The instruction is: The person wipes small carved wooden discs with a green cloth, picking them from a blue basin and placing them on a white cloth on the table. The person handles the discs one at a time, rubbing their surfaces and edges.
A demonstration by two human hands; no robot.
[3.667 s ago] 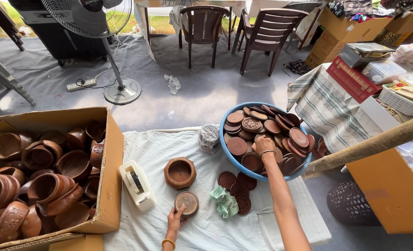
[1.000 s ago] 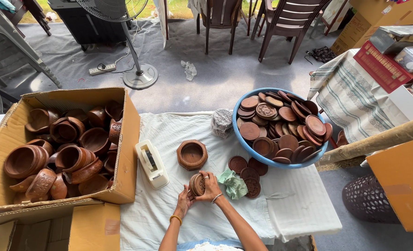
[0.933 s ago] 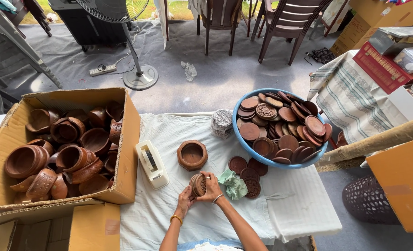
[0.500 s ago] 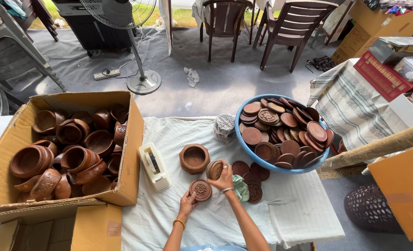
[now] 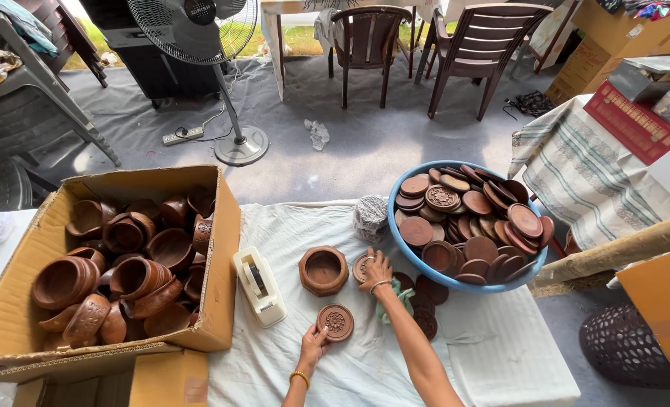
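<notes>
My left hand (image 5: pixel 312 344) holds a round carved wooden lid (image 5: pixel 335 322) by its edge, low over the white cloth (image 5: pixel 493 354). My right hand (image 5: pixel 378 270) is shut on a second round wooden lid (image 5: pixel 362 267), right beside an open round wooden bowl (image 5: pixel 323 270) standing on the cloth. A few more dark lids (image 5: pixel 427 295) lie loose on the cloth just right of my right forearm, next to a crumpled green rag (image 5: pixel 403 297).
A blue basin (image 5: pixel 425 270) heaped with wooden lids sits right of the hands. A cardboard box (image 5: pixel 218 256) full of wooden bowls stands at the left, a white tape dispenser (image 5: pixel 259 286) beside it. A pedestal fan (image 5: pixel 233 143), chairs and more boxes stand beyond.
Both hands held one piece together a second ago. Now they are apart: the left holds one lid low, and the right has carried another lid up beside the bowl.
</notes>
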